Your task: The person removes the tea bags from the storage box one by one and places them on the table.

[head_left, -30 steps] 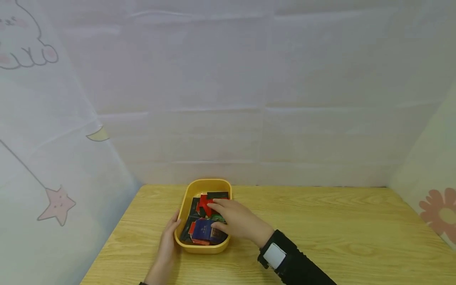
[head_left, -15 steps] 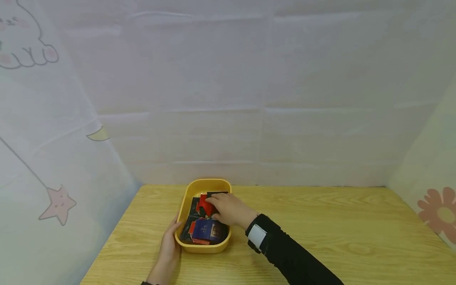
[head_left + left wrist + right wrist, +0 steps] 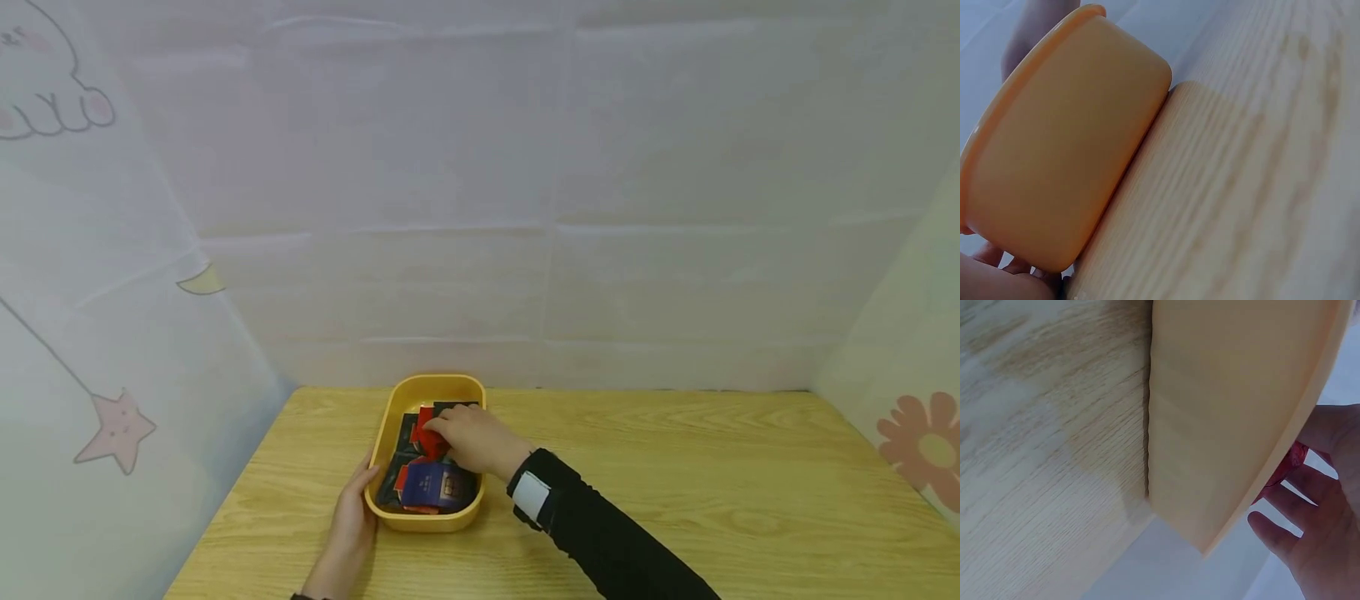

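A yellow plastic tub (image 3: 427, 523) with rounded corners stands on the table, holding several small flat packets. My left hand (image 3: 351, 515) grips its left side, thumb at the rim and fingers along the outer wall. In the left wrist view, the tub's wall (image 3: 1072, 137) hides most of that hand. My right hand (image 3: 477, 437) reaches over the right rim and pinches a red packet (image 3: 429, 433) between thumb and fingers. Red also shows between those fingers in the right wrist view, just above the rim. A dark blue packet (image 3: 435, 485) lies in front of it, and dark packets (image 3: 393, 483) lie around.
The wooden table (image 3: 675, 467) extends to the right of the tub. Behind it hangs a white sheet (image 3: 450, 208), with printed side sheets bearing a star (image 3: 116, 433) and a flower (image 3: 930, 446). A white device (image 3: 531, 497) is strapped to the right wrist over a black sleeve.
My right hand has moved left and slightly away over the tub, and its fingers have closed on the red packet. The left hand and tub have stayed in place.
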### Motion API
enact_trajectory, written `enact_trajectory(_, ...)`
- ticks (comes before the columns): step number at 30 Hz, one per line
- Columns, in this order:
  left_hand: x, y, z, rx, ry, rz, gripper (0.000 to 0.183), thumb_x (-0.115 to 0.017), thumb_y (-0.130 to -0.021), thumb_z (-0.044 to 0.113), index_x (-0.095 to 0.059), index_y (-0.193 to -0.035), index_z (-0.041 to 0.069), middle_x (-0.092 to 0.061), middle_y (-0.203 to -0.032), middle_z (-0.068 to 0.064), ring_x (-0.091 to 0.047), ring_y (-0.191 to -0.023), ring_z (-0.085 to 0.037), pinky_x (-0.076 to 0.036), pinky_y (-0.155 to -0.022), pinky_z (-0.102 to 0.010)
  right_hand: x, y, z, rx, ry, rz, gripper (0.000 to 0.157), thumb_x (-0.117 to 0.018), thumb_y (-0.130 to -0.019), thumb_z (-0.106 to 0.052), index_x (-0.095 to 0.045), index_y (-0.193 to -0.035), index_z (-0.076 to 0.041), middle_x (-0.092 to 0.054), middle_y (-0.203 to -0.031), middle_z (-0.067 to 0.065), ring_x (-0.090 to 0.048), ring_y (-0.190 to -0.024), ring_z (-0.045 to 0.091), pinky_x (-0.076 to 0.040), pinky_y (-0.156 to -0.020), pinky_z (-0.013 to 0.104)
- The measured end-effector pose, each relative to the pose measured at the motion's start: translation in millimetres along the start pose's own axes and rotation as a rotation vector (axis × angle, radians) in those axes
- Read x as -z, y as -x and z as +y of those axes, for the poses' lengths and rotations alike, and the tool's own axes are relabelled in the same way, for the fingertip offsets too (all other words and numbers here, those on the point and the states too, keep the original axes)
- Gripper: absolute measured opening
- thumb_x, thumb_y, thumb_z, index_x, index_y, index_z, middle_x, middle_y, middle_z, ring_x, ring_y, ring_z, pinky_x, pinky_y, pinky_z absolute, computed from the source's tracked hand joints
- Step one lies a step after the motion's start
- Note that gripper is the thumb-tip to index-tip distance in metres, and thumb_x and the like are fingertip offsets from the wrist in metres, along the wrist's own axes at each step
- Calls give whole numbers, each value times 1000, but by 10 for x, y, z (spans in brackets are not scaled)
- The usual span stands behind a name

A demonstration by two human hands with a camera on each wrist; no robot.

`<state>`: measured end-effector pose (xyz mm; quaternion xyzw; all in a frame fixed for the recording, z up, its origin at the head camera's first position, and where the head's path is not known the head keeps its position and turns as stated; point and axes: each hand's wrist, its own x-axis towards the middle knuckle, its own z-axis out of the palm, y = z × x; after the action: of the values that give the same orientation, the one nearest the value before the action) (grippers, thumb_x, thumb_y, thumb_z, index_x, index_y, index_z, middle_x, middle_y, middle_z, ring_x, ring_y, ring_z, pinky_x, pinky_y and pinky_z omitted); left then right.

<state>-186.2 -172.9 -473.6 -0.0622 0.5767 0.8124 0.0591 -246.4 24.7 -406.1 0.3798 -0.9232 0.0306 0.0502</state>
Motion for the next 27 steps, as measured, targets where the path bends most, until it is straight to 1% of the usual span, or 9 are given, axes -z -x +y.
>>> enact_trajectory(6, 20, 6, 17, 2, 25, -21, 59, -27, -101, 16, 1, -152, 5, 6, -161, -16, 3, -144, -31, 1, -122, -49, 47, -52, -20, 28, -17, 50, 47, -69, -82, -25, -58, -127, -19, -67, -116, 2, -58, -108, 19, -50, -100, 39)
enact_trajectory(12, 41, -1, 0, 4, 50, -51, 60, -28, -101, 16, 3, -151, 6, 9, -160, -15, 5, -144, -30, 2, -122, -49, 86, -73, 9, 32, -13, 56, 47, -69, -83, -23, -57, -128, -19, -66, -117, 3, -58, -107, 19, -50, -99, 37)
enact_trajectory(17, 33, -2, -15, 3, 46, -48, 61, -30, -101, 16, 2, -151, 5, 9, -160, -16, 7, -144, -30, 3, -122, -49, 99, -45, 111, 63, -9, 100, 44, -68, -83, -19, -59, -126, -16, -67, -116, 4, -58, -108, 20, -51, -99, 37)
enact_trajectory(24, 8, 19, -20, 6, 27, -26, 60, -30, -101, 17, 1, -151, 5, 8, -160, -16, 6, -144, -30, 2, -122, -50, 138, 22, 277, 88, 13, 146, 45, -68, -83, -20, -57, -127, -14, -67, -114, 5, -58, -106, 20, -52, -97, 38)
enact_trajectory(27, 1, 23, -15, 4, 22, -27, 60, -29, -101, 17, 1, -151, 5, 7, -160, -17, 5, -144, -31, 2, -122, -50, 154, 48, 354, 87, 15, 157, 45, -67, -84, -21, -56, -127, -14, -66, -115, 6, -58, -107, 21, -51, -98, 38)
